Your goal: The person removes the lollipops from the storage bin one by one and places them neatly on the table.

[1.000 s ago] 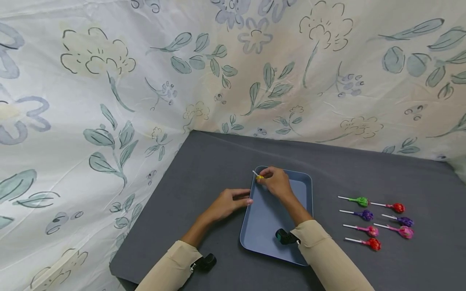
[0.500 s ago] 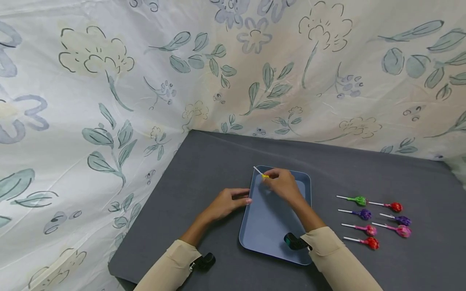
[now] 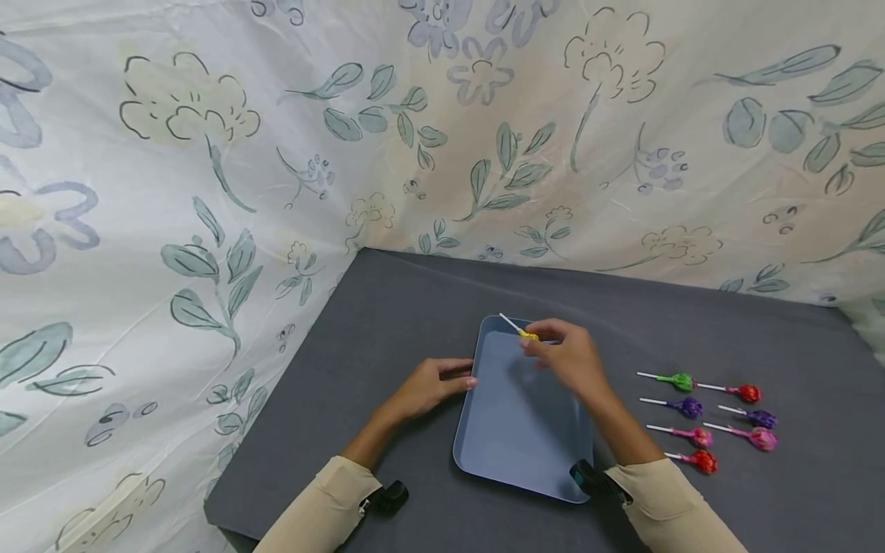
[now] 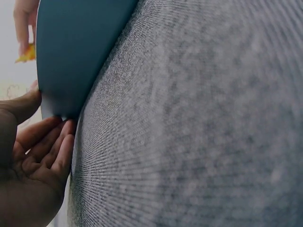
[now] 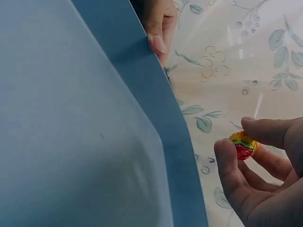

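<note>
My right hand (image 3: 568, 357) pinches a yellow-wrapped lollipop (image 3: 527, 334) by its head, over the far part of a blue-grey tray (image 3: 525, 430). Its white stick points up and to the left. In the right wrist view, the lollipop's head (image 5: 244, 145) shows yellow and red wrapping between thumb and fingertips. At the tray's left side, my left hand (image 3: 430, 386) rests with its thumb at the rim. The left wrist view shows this hand's fingers (image 4: 49, 146) extended along the outer side of the tray (image 4: 71, 52).
Right of the tray, several lollipops lie in two columns on the grey tabletop (image 3: 401, 307): a green one (image 3: 682, 382), purple ones (image 3: 689, 407), pink ones (image 3: 763, 438) and red ones (image 3: 704, 461). A floral cloth (image 3: 442, 169) hangs behind and to the left.
My right hand has moved rightward over the tray, carrying the yellow lollipop from the far left corner. My left hand has stayed at the tray's left rim.
</note>
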The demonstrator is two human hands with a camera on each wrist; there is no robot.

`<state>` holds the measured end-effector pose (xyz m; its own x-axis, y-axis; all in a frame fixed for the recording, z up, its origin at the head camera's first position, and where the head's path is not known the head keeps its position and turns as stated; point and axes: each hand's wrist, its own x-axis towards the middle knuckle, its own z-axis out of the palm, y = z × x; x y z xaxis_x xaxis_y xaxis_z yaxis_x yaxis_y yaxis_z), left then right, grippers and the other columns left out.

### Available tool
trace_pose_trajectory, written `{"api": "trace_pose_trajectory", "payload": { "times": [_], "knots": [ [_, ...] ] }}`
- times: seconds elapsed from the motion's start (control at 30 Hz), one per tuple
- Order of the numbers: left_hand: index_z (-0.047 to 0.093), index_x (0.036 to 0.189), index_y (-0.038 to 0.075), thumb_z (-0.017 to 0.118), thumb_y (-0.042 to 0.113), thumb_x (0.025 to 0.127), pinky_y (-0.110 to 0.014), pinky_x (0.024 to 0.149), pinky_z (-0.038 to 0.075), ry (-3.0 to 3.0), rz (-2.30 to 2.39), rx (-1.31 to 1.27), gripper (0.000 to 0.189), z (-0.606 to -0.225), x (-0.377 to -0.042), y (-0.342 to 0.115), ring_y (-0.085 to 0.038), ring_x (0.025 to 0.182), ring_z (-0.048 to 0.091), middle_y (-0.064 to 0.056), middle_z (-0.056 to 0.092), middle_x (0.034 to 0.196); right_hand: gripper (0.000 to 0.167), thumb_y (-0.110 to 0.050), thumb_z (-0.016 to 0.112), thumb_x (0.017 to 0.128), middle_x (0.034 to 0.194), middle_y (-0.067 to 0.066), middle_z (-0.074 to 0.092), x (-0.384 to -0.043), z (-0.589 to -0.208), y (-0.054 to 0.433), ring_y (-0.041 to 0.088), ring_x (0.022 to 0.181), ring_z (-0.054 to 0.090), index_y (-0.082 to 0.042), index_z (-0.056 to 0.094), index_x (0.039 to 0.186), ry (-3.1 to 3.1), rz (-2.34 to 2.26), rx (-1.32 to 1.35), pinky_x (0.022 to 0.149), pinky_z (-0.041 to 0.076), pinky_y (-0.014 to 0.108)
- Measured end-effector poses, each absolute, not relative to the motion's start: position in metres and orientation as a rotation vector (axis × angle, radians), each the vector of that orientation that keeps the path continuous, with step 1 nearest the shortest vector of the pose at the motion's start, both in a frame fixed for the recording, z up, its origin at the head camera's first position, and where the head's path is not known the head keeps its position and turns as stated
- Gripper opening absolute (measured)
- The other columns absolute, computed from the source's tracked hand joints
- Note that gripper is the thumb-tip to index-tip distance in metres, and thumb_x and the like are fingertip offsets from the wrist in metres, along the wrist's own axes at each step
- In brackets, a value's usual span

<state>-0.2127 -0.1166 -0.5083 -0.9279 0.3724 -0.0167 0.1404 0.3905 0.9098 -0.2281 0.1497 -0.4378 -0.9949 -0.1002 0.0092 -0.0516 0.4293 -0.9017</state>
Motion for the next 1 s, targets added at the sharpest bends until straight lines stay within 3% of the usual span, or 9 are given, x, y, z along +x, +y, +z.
{"api": "trace_pose_trajectory", "payload": {
  "times": [0.17, 0.6, 0.83, 1.0],
  "knots": [
    [0.065, 0.143, 0.001, 0.075, 0.026, 0.101, -0.046, 0.110, 0.052, 2.433, 1.548, 0.461, 0.050, -0.508, -0.212, -0.117, -0.027, 0.126, 0.069, -0.014, 0.072, 0.135, 0.036, -0.025, 0.078, 0.099, 0.123, 0.018, 0.071, -0.217, -0.434, 0.165, 0.038, 0.105, 0.075, -0.003, 0.074, 0.127, 2.638, -1.647, -0.122, 0.085, 0.064, 0.042],
    [0.064, 0.144, -0.001, 0.075, 0.027, 0.102, -0.045, 0.109, 0.053, 2.422, 1.557, 0.465, 0.051, -0.506, -0.210, -0.118, -0.028, 0.127, 0.069, -0.015, 0.072, 0.135, 0.041, -0.038, 0.075, 0.101, 0.129, 0.016, 0.072, -0.188, -0.427, 0.207, 0.026, 0.104, 0.074, -0.007, 0.073, 0.129, 2.722, -1.598, -0.024, 0.076, 0.062, 0.029],
    [0.064, 0.144, -0.001, 0.075, 0.026, 0.102, -0.044, 0.108, 0.053, 2.409, 1.568, 0.480, 0.051, -0.509, -0.211, -0.119, -0.027, 0.127, 0.069, -0.016, 0.072, 0.135, 0.049, -0.047, 0.073, 0.100, 0.124, 0.015, 0.073, -0.172, -0.428, 0.228, 0.017, 0.094, 0.075, -0.008, 0.072, 0.131, 2.785, -1.510, 0.100, 0.077, 0.057, 0.020],
    [0.064, 0.143, -0.002, 0.074, 0.025, 0.102, -0.043, 0.107, 0.054, 2.408, 1.569, 0.491, 0.050, -0.510, -0.211, -0.120, -0.028, 0.126, 0.069, -0.016, 0.073, 0.134, 0.048, -0.046, 0.074, 0.100, 0.122, 0.011, 0.073, -0.162, -0.433, 0.243, 0.015, 0.093, 0.075, -0.009, 0.071, 0.131, 2.792, -1.512, 0.153, 0.076, 0.060, 0.022]
  ]
}}
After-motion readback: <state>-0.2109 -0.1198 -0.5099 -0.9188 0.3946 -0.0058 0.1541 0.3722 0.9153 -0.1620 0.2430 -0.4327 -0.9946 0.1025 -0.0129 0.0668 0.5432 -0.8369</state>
